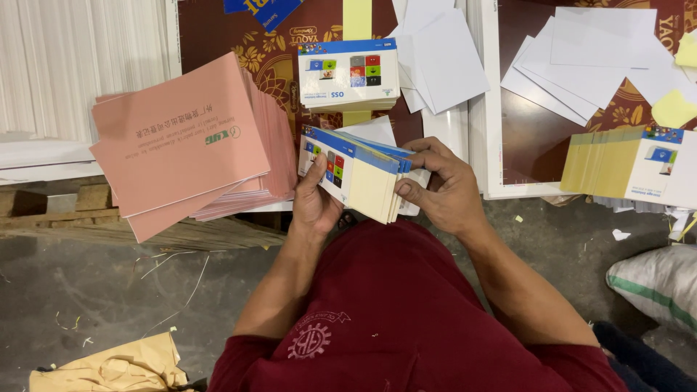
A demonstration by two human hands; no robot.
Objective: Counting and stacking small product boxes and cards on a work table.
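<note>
Red-shirted lap (406,312) at 6 o'clock, above it left hand (314,202) and right hand (441,190) both closed around a fanned stack of booklets (363,181) (light, slippery, best pinched at the edges), pink sheets (181,138) at 9 o'clock.

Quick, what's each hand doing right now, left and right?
Left hand: closed on the bundle of cream booklets, gripping its left side.
Right hand: closed on the same bundle, fingers at its right edge.

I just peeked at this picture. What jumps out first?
Probably the big fanned stack of pink sheets at the left of the table. Right beside it, the left hand and right hand grip a bundle of cream and blue booklets, with a neat pile of the same booklets behind.
</note>
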